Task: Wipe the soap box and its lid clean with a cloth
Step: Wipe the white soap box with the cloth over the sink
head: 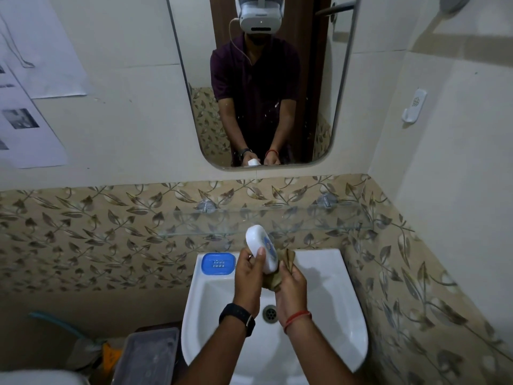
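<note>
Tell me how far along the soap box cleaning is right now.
In hand: the left hand holds the white lid over the sink while the right hand presses the brown cloth against it. Left: the blue soap box sits on the sink's corner, untouched. Nothing looks finished.

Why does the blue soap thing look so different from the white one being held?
The blue soap box lies flat on the sink rim; the white lid is held up, tilted, in the left hand. The box is untouched; the lid meets the cloth in the right hand. Both are rounded rectangles.
</note>
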The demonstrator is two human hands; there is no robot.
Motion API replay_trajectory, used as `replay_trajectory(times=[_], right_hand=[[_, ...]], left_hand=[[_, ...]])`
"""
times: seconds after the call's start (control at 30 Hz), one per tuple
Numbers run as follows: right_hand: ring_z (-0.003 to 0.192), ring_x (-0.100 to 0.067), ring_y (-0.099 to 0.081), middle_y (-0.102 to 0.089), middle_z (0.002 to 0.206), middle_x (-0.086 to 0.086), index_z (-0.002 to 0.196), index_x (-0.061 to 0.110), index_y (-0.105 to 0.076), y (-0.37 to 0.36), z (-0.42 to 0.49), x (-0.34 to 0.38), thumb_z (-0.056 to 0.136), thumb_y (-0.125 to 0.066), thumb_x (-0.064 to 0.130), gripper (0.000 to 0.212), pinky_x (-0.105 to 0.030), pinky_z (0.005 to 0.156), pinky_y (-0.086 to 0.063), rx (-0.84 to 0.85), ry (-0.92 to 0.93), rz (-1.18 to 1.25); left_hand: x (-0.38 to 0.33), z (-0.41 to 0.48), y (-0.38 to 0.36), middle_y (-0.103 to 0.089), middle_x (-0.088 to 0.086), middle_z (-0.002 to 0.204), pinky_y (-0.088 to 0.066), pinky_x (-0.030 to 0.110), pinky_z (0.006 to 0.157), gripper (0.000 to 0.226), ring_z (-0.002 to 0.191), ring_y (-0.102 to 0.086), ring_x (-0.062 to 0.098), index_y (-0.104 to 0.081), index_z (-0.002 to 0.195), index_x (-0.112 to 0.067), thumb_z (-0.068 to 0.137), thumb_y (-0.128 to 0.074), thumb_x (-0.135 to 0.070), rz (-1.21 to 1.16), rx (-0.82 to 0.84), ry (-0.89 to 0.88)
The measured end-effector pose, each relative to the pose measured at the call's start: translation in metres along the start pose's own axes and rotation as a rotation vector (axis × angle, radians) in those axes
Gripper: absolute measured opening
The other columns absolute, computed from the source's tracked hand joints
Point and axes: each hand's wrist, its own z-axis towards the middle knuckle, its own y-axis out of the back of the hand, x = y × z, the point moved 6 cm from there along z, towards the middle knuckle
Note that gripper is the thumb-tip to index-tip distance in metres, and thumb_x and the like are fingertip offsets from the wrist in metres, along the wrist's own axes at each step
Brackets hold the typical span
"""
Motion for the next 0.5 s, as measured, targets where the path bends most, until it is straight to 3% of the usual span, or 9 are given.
replay_trajectory(times=[0.07,0.2,0.33,0.43,0.5], right_hand=[[0.118,-0.036,-0.061,-0.062,0.131,-0.017,0.136,0.007,-0.053,0.0,0.001,0.005,0.1,-0.048,0.007,0.037,-0.062,0.099,-0.047,-0.025,-0.021,-0.01],[0.107,-0.038,-0.067,-0.072,0.112,-0.021,0.117,0.001,-0.065,0.003,-0.018,-0.002,0.099,-0.051,0.009,0.024,-0.058,0.098,-0.049,0.025,-0.091,-0.096],[0.104,-0.029,-0.07,-0.075,0.11,-0.012,0.111,0.013,-0.07,0.007,-0.02,0.015,0.098,-0.053,0.011,0.022,-0.05,0.095,-0.054,0.036,0.018,-0.224],[0.114,-0.013,-0.065,-0.07,0.122,0.006,0.124,0.025,-0.066,-0.008,-0.009,0.04,0.097,-0.057,0.02,0.029,-0.037,0.098,-0.053,0.115,0.149,-0.341],[0.111,-0.001,-0.064,-0.071,0.115,0.017,0.118,0.035,-0.068,-0.018,-0.007,0.047,0.096,-0.058,0.022,0.028,-0.024,0.094,-0.053,0.194,0.246,-0.448]], left_hand=[[0.0,-0.002,-0.002,-0.077,0.013,0.103,-0.06,0.038,0.079,0.017,0.099,-0.071,0.027,-0.064,0.109,-0.01,0.097,-0.064,-0.023,0.063,0.042,-0.045],[0.0,0.002,0.003,-0.075,0.019,0.107,-0.057,0.044,0.09,0.014,0.102,-0.07,0.031,-0.064,0.111,-0.008,0.099,-0.06,-0.014,0.134,-0.009,-0.109],[-0.001,-0.001,0.002,-0.074,0.003,0.089,-0.057,0.023,0.076,0.008,0.086,-0.069,0.014,-0.065,0.102,-0.017,0.101,-0.057,-0.015,0.248,0.028,-0.171],[0.008,-0.011,-0.005,-0.067,0.018,0.091,-0.051,0.029,0.073,0.009,0.082,-0.06,0.014,-0.063,0.101,-0.017,0.103,-0.054,-0.018,0.359,0.148,-0.186],[0.011,-0.013,-0.006,-0.062,0.029,0.095,-0.049,0.036,0.073,0.012,0.082,-0.057,0.02,-0.06,0.102,-0.011,0.104,-0.052,-0.018,0.364,0.151,-0.187]])
